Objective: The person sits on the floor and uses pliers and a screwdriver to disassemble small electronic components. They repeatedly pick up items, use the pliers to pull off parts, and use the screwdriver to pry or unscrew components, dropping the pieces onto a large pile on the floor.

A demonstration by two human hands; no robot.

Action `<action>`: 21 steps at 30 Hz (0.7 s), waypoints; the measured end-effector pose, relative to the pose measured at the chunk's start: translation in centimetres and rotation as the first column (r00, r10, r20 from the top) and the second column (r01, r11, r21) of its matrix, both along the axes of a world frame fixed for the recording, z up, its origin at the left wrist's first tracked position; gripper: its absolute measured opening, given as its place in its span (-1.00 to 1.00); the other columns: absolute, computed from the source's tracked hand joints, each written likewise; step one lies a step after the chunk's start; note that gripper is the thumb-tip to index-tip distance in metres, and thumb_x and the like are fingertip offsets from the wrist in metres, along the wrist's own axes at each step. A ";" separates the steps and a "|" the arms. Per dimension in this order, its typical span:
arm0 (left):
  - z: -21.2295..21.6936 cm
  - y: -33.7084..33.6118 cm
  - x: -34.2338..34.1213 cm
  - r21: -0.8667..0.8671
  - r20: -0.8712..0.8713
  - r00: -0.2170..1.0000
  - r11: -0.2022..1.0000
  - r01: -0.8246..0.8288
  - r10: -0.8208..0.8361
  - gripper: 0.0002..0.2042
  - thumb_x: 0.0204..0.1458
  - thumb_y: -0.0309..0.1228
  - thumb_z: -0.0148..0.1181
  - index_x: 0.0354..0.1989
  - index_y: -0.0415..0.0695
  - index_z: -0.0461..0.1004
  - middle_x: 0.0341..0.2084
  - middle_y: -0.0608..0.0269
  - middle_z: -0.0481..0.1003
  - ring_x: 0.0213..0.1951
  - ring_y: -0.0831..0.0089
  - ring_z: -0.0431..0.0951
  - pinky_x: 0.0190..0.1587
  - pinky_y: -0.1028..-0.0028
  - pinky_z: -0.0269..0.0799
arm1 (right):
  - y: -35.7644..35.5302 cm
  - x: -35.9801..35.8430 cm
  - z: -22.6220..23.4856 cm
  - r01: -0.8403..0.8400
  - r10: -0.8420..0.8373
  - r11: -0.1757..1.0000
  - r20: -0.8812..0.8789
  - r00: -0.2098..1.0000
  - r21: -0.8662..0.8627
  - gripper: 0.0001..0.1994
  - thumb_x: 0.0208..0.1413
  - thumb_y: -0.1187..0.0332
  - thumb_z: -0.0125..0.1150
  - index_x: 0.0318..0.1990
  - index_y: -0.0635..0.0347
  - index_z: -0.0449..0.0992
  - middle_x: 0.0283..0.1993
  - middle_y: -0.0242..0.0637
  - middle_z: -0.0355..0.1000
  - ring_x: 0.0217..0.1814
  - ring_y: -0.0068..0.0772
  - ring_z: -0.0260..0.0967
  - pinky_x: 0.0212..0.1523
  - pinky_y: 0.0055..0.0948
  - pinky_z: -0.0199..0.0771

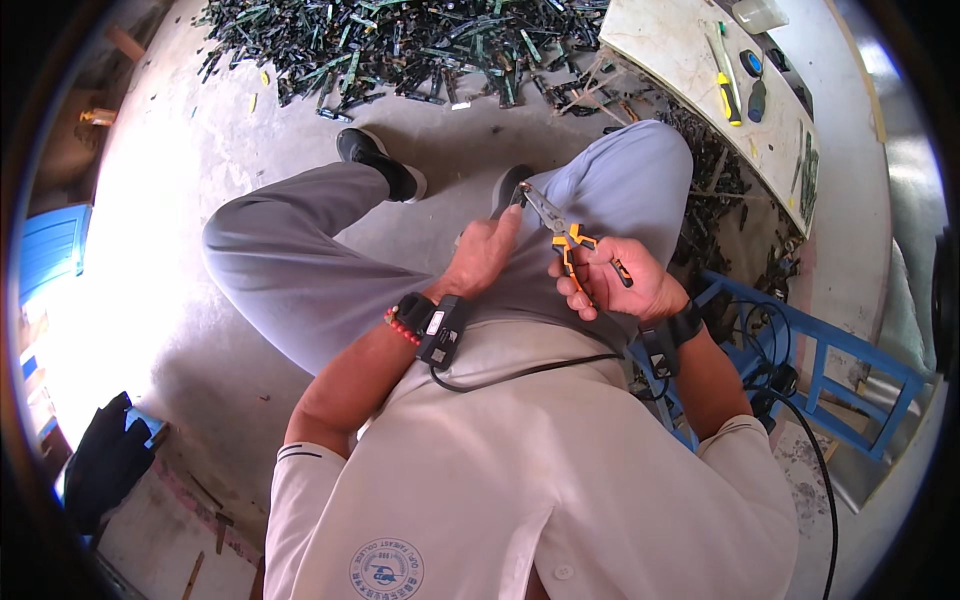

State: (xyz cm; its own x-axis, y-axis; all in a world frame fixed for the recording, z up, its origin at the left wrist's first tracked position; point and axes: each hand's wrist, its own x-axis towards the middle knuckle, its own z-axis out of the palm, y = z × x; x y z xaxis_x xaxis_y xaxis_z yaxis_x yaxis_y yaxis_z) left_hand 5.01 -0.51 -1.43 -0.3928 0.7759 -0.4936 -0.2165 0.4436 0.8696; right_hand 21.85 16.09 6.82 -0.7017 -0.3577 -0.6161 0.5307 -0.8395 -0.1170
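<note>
1. Shirt front fills the lower picture: pale cloth with a round blue emblem (386,570) low on the chest, its lettering left unread. A black cable (520,374) runs across the chest from a small black device (443,330) strapped at the left wrist, beside a red bead bracelet (401,327).
2. The right hand (615,280) is closed around the orange-and-black handles of a pair of pliers (565,235), whose slim metal nose points up and left over the lap.
3. The left hand (485,255) is curled, fingertips pinched at the plier tips; something small and dark seems held there, too small to tell what it is.
4. As a judgement, the work looks to be in mid-course: one piece is at the plier nose, and a large heap remains on the ground. No sorted or finished pile can be made out.
5. Grey trousers (300,260) and a black shoe (380,160) rest on the concrete floor (200,130). A blue frame (830,370) stands at the right.
6. Farther off, a pale tabletop (690,60) carries a yellow-handled screwdriver (725,75), a blue-and-black tool and a clear plastic box (758,14).
7. Farthest, the heap of dark green strips (400,40) spreads across the floor. A blue crate (50,245) sits at the left edge.
</note>
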 end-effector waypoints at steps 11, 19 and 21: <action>0.3 0.0 0.0 0.044 0.057 0.998 0.998 -0.043 0.041 -0.37 0.24 0.14 -0.08 -0.72 -0.14 0.28 -0.78 0.43 0.20 -0.68 0.60 0.14 -0.61 0.46 0.04 | -0.8 -0.4 1.6 -0.119 0.125 0.973 -0.019 0.992 0.197 -0.58 -0.03 0.28 -0.03 0.02 0.20 0.41 0.04 0.00 0.46 0.09 -0.01 0.45 0.13 -0.22 0.37; 0.1 0.0 -0.2 -0.006 0.163 0.983 0.997 -0.081 0.080 -0.44 0.19 0.12 0.03 -0.69 -0.08 0.27 -0.78 0.47 0.17 -0.71 0.64 0.10 -0.65 0.48 -0.04 | -1.0 -0.2 1.9 -0.007 0.009 0.991 -0.019 1.000 0.133 -0.50 -0.06 0.29 0.00 0.09 0.29 0.38 0.07 0.08 0.43 0.08 0.05 0.44 0.17 -0.07 0.36; -0.2 0.1 0.0 -0.056 0.232 0.963 0.990 -0.129 0.139 -0.45 0.18 0.11 0.05 -0.69 -0.05 0.25 -0.78 0.49 0.16 -0.73 0.64 0.08 -0.67 0.49 -0.06 | -0.9 -0.1 1.8 -0.005 0.009 0.990 -0.023 1.000 0.138 -0.47 -0.05 0.28 0.01 0.12 0.34 0.36 0.07 0.11 0.42 0.07 0.05 0.44 0.16 -0.05 0.37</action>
